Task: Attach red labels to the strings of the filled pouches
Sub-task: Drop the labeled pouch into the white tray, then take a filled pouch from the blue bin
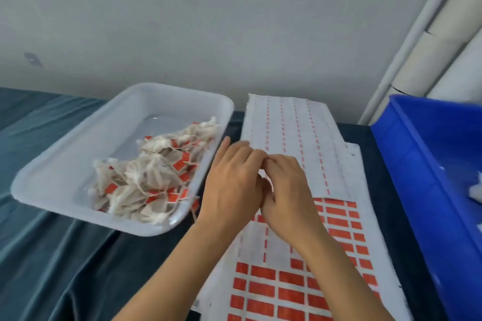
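Both hands [260,182] meet above label sheet [287,289], pouches [151,174] left.

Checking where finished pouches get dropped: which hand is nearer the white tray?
Left. The left hand sits just beside the white tray, close to its right rim. The right hand lies on the far side of the left, over the label sheets.

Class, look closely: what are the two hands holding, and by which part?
Cannot be told: left hand and right hand meet fingertip to fingertip, hiding whatever they pinch.
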Demonstrator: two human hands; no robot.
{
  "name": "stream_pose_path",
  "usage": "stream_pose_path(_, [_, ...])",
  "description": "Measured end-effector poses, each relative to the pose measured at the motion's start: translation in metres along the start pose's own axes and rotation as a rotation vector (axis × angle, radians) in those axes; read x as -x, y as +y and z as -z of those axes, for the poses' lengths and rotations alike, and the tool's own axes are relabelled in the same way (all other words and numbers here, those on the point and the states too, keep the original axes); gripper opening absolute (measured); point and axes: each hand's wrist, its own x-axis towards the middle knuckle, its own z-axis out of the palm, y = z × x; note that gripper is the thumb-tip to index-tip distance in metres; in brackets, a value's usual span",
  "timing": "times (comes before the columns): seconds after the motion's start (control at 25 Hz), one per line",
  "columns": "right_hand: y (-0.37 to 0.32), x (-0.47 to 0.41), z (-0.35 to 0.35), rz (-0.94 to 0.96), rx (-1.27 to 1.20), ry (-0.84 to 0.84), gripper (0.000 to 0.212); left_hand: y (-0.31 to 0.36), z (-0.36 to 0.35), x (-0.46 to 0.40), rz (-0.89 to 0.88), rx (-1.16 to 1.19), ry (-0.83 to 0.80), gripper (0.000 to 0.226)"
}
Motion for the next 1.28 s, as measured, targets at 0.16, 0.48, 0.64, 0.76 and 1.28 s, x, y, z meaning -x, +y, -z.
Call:
stream_pose_path(0.16, [0.054,0.054,0.037,-0.143,0.173,-0.089,0.023,0.04,-0.059,0.03,0.03,0.264,-0.277,0.027])
stream_pose_path(0.48, [0.083,0.098,0.019,-0.279,0.279,-0.068,0.025,0.054,-0.106,0.064,0.004,0.262,-0.357,0.016])
stream_pose_path(0.64, [0.083,0.094,0.03,-0.289,0.238,-0.128,0.028,0.068,-0.104,0.058,-0.022,0.119,-0.411,0.024])
stream_pose_path(0.76, [0.085,0.079,0.062,-0.315,0.167,-0.21,0.025,0.09,-0.104,0.049,0.033,0.141,-0.443,0.027])
stream_pose_path(1.28, [0.136,0.084,0.263,-0.898,0.465,-0.306,0.029,0.109,-0.125,0.081,-0.11,0.203,-0.605,0.045])
